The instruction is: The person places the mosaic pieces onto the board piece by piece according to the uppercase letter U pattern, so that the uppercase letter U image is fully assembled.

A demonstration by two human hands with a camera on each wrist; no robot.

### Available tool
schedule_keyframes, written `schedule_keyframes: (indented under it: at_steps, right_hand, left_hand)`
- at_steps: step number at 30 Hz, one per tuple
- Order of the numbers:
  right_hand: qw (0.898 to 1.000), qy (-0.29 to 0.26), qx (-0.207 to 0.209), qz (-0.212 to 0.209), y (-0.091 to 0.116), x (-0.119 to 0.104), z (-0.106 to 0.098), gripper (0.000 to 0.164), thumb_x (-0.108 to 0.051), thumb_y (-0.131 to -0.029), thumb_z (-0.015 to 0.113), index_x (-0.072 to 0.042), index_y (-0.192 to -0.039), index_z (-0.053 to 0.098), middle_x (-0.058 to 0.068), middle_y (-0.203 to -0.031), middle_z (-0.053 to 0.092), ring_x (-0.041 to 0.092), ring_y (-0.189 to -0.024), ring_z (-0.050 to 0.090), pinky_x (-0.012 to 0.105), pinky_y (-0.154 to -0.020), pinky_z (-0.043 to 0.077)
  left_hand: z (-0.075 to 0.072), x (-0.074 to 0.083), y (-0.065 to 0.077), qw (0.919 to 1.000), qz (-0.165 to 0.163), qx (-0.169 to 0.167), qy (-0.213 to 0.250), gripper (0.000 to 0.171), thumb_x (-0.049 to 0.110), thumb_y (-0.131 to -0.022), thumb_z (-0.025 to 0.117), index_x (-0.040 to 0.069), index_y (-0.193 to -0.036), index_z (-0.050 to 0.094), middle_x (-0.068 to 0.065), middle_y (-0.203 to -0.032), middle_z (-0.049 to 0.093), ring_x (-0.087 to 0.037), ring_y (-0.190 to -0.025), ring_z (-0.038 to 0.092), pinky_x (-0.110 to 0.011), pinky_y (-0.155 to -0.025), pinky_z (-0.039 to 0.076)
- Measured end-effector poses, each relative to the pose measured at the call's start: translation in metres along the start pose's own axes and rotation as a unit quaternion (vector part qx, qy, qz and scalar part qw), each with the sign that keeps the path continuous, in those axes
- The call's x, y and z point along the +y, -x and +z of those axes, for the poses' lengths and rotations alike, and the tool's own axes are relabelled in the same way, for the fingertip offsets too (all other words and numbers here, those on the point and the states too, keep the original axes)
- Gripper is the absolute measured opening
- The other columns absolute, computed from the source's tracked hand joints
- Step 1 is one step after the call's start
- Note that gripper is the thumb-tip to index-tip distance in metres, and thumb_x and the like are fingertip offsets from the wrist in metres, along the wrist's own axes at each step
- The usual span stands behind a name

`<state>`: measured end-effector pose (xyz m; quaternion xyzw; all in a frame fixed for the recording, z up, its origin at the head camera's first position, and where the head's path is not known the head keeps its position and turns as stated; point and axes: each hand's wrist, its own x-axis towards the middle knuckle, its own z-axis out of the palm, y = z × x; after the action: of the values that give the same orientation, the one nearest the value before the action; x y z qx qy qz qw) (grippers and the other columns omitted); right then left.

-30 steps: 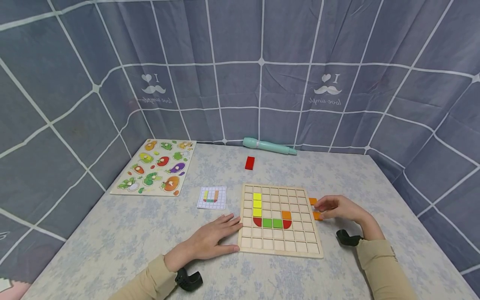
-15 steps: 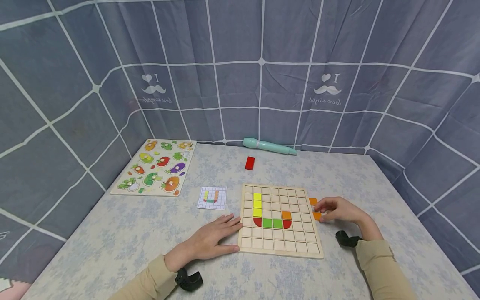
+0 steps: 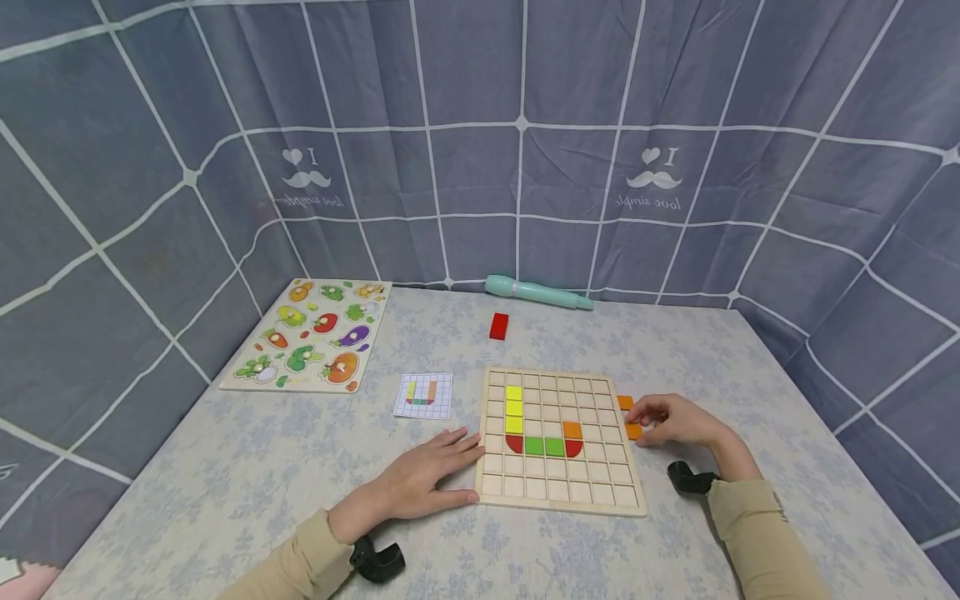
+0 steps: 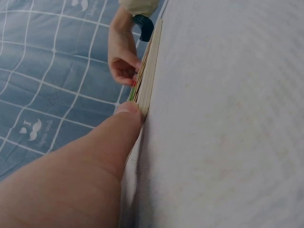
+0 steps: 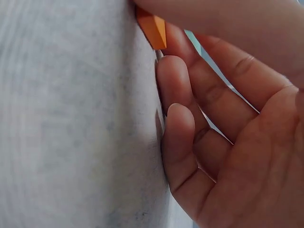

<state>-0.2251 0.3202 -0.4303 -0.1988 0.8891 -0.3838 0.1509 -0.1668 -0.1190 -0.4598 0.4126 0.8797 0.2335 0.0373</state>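
A wooden grid board [image 3: 517,486] lies before me, with yellow, green, red and orange pieces set in a U-like shape. My left hand [image 3: 431,475] rests flat on the table, fingers spread, its fingertips and thumb touching the board's left edge. At the board's right side, my right hand [image 3: 678,421] pinches an orange block [image 3: 633,432] between thumb and fingers. In the right wrist view that orange block [image 5: 154,29] is partly covered by the thumb, while the other fingers curl down to the cloth. A second orange block [image 3: 625,402] lies just beyond, by the board's edge.
Left of the board is a small printed card [image 3: 423,396] showing a coloured U on a grid. A vegetable puzzle board [image 3: 311,379] lies at the far left. Behind the grid board are a red block [image 3: 498,326] and a teal pen-like tube [image 3: 540,292], close to the curtain [image 3: 480,167].
My right hand has shifted very slightly toward me, and its forearm a little left. The left hand, the board and the pieces on it stay as they were.
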Motion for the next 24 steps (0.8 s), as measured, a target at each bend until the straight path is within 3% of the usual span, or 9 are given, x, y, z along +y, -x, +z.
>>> schedule_keyframes:
  at_steps: [24]
  right_hand:
    - [0.999, 0.033, 0.037, 0.010, -0.0035, -0.0015, -0.0066, 0.025, -0.019, -0.079, 0.077, -0.005, -0.097, 0.065, 0.005, -0.092, 0.064, 0.015, -0.077, 0.055, 0.026, -0.068, 0.048]
  left_hand:
    - [-0.0005, -0.0002, -0.0014, 0.9999, -0.009, -0.007, 0.005, 0.067, 0.057, -0.092, 0.047, 0.017, -0.145, 0.039, 0.003, -0.151, 0.031, -0.018, -0.140, 0.020, -0.038, -0.113, 0.023]
